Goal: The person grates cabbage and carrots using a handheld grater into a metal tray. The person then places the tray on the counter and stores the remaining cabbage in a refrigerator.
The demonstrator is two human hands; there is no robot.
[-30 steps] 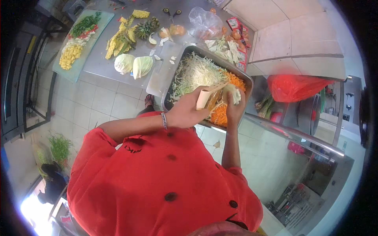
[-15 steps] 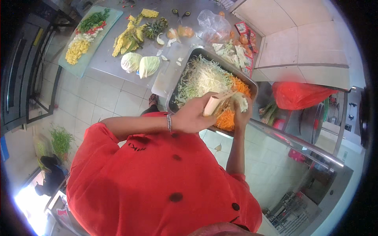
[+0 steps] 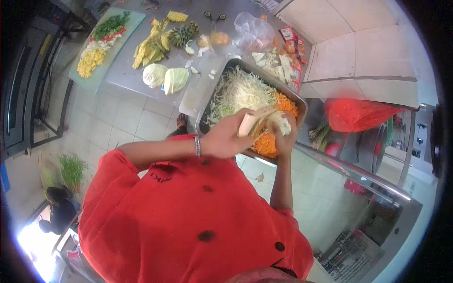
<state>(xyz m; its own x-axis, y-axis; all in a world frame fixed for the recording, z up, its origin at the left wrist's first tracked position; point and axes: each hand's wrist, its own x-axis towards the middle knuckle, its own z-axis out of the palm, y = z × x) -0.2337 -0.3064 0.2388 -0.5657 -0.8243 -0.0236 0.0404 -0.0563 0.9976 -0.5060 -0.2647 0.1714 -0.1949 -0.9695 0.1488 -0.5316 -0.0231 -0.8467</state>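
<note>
Over a deep metal tray (image 3: 205, 113), my left hand (image 3: 222, 137) is closed round a pale, wooden-looking slicer (image 3: 247, 123). My right hand (image 3: 285, 142) grips a piece of cabbage (image 3: 282, 124) against the slicer's far end; some of its fingers are hidden behind it. Below lies a heap of shredded cabbage (image 3: 243, 92), pale green and white. Shredded carrot (image 3: 286, 104) fills the tray's right side and shows again beneath my hands. The slicer's cutting face is mostly out of sight.
Two cabbage pieces (image 3: 175, 80) sit left of the tray. Behind are pineapple peelings (image 3: 152, 46), scissors (image 3: 215, 18), a plastic bag (image 3: 255, 30) and cabbage leaves (image 3: 276, 65). A chopping board (image 3: 126, 40) with cut vegetables lies far left. A red bag (image 3: 361, 114) hangs right.
Both hands, with the slicer and the cabbage piece, have shifted a little to the left. The grips look the same, and the whole view has moved slightly.
</note>
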